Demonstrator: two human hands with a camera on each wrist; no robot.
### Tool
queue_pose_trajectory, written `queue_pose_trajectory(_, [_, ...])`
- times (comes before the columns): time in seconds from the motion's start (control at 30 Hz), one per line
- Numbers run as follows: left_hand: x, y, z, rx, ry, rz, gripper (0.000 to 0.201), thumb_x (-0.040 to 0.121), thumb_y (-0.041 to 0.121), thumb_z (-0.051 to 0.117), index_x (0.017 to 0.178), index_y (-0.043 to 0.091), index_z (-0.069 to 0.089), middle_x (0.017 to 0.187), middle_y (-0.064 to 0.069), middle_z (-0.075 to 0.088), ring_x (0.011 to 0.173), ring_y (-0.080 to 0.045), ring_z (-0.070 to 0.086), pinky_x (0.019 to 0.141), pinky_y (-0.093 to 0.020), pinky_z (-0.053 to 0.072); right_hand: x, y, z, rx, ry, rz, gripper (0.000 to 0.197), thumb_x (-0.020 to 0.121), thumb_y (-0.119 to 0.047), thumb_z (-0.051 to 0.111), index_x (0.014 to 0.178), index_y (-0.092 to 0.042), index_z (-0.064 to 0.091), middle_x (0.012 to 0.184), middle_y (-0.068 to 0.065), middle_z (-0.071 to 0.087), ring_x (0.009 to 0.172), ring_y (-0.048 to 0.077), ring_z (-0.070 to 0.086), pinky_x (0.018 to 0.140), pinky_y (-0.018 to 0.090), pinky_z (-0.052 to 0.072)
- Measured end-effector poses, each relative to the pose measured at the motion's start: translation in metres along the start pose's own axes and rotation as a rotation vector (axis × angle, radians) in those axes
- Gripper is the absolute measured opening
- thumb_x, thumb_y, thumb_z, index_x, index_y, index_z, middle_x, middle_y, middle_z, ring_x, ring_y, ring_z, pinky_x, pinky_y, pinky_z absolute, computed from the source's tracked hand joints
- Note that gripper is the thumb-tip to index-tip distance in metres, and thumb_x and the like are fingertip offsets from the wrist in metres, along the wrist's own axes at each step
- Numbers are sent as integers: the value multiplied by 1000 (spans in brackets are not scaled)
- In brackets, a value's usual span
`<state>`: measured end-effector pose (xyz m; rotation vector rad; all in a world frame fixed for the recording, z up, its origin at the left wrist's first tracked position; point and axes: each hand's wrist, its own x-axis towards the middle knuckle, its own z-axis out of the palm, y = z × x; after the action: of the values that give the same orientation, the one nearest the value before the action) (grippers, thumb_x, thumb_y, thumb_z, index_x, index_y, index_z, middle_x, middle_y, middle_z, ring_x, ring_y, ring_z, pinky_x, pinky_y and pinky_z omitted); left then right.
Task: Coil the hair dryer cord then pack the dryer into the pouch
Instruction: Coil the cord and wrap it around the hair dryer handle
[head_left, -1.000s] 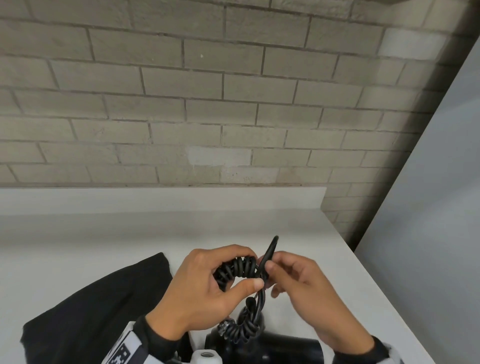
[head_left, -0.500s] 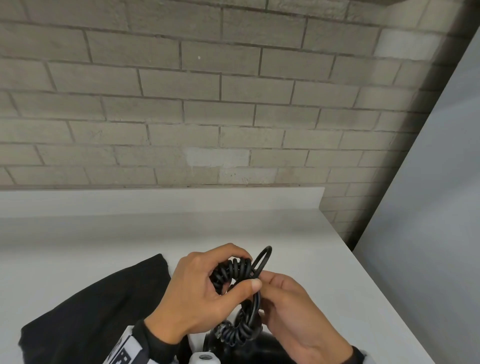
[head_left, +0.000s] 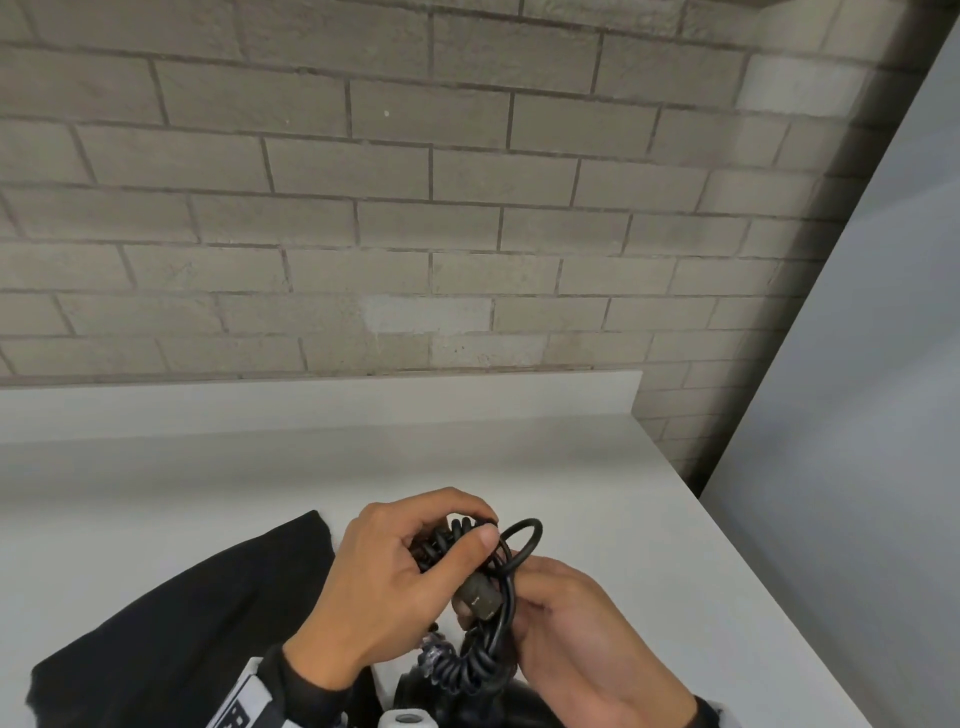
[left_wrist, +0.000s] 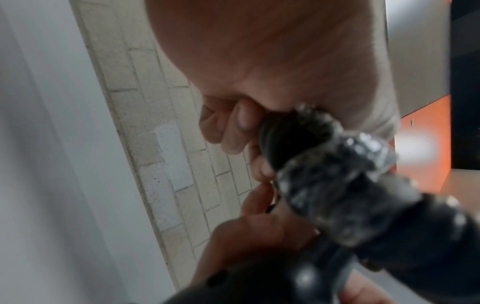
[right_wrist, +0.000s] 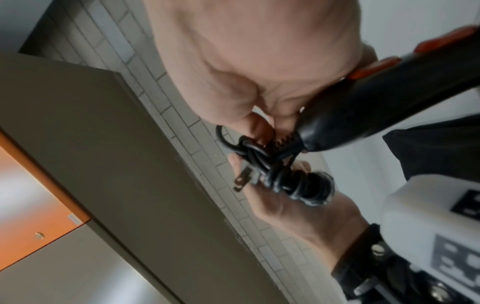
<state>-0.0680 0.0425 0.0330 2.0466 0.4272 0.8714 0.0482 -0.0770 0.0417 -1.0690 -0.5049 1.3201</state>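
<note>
A black hair dryer (head_left: 467, 699) lies at the bottom edge of the head view, mostly cut off. Its handle with orange buttons (right_wrist: 376, 107) runs under my right palm. My left hand (head_left: 483, 527) grips the bunched spiral cord (head_left: 441, 540) between thumb and curled fingers. A plain loop of cord (head_left: 525, 535) sticks out to the right, and the plug (head_left: 480, 597) hangs below my thumb, prongs (right_wrist: 241, 180) bare. My right hand (head_left: 519, 577) pinches the cord strands (right_wrist: 254, 152) just behind the bundle. The black pouch (head_left: 171, 639) lies flat to the left.
The white counter (head_left: 597, 493) runs back to a low white ledge under a brick wall (head_left: 415, 234). The counter's right edge drops off beside a grey panel (head_left: 857, 415). A white wrist camera (right_wrist: 428, 226) sits on my left wrist.
The upright cord loop has dropped lower and tipped right. The plug has come round to the front under my left thumb. My right hand slid down behind the bundle.
</note>
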Motion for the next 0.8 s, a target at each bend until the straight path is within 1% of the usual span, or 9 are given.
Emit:
queue_pose_trajectory(0.07, [1, 0, 0, 11, 1, -17, 23, 82, 58, 60, 95, 42, 71, 79, 7, 74, 62, -21, 64, 65, -48, 54, -1, 2, -2, 20, -5, -3, 30, 68, -6, 54, 91, 2, 71, 74, 18, 62, 68, 22, 60, 64, 31, 43])
queue_pose_trajectory(0.17, [3, 1, -2, 36, 15, -64, 26, 80, 62, 58, 94, 43, 70, 72, 10, 72, 55, -15, 63, 62, -45, 56, -2, 4, -2, -63, 33, -59, 60, 57, -10, 54, 116, -1, 58, 84, 20, 72, 76, 24, 68, 68, 35, 44])
queue_pose_trajectory(0.23, [5, 0, -2, 90, 34, -83, 28, 78, 65, 56, 93, 44, 69, 71, 14, 71, 58, -13, 62, 63, -43, 57, -5, 8, 2, -143, 106, -124, 72, 51, -2, 56, 121, -11, 45, 81, 16, 76, 70, 20, 72, 68, 32, 48])
queue_pose_trajectory(0.3, [5, 1, 0, 132, 50, -88, 28, 79, 66, 54, 92, 46, 68, 70, 18, 69, 60, -10, 62, 64, -40, 57, -10, 16, 11, -374, 154, -226, 82, 53, -12, 73, 122, -32, 32, 92, 2, 78, 77, 12, 72, 76, 22, 51])
queue_pose_trajectory(0.33, [5, 2, 2, 145, 55, -89, 27, 79, 66, 54, 92, 46, 67, 71, 20, 69, 61, -8, 63, 64, -38, 57, -12, 21, 14, -507, 186, -275, 79, 60, -21, 77, 119, -39, 28, 97, -7, 76, 81, 9, 71, 79, 17, 50])
queue_pose_trajectory(0.4, [5, 5, 6, 163, 60, -88, 29, 79, 67, 52, 94, 46, 67, 74, 25, 70, 65, -6, 65, 65, -33, 56, -19, 26, 19, -620, 283, -371, 68, 72, -19, 78, 108, -44, 26, 93, -15, 75, 77, 6, 69, 76, 10, 48])
queue_pose_trajectory(0.53, [4, 8, 9, 173, 88, -82, 22, 82, 61, 57, 93, 45, 67, 75, 26, 70, 68, -3, 66, 63, -25, 51, -20, 28, 20, -697, 355, -559, 47, 83, -15, 72, 97, -44, 37, 85, -15, 75, 75, 4, 70, 68, 9, 48])
queue_pose_trajectory(0.67, [4, 12, 9, 186, 117, -76, 18, 83, 57, 59, 90, 43, 67, 67, 25, 66, 56, -2, 59, 56, -18, 41, -18, 32, 15, -876, 408, -699, 26, 85, -31, 69, 93, -46, 48, 87, -18, 71, 86, 8, 67, 72, 18, 51])
queue_pose_trajectory(0.8, [3, 13, 8, 201, 132, -73, 20, 84, 59, 57, 89, 41, 66, 61, 22, 62, 50, -3, 54, 54, -18, 37, -16, 33, 9, -994, 557, -739, 22, 82, -56, 62, 96, -50, 47, 106, -22, 65, 109, -3, 56, 79, 7, 42])
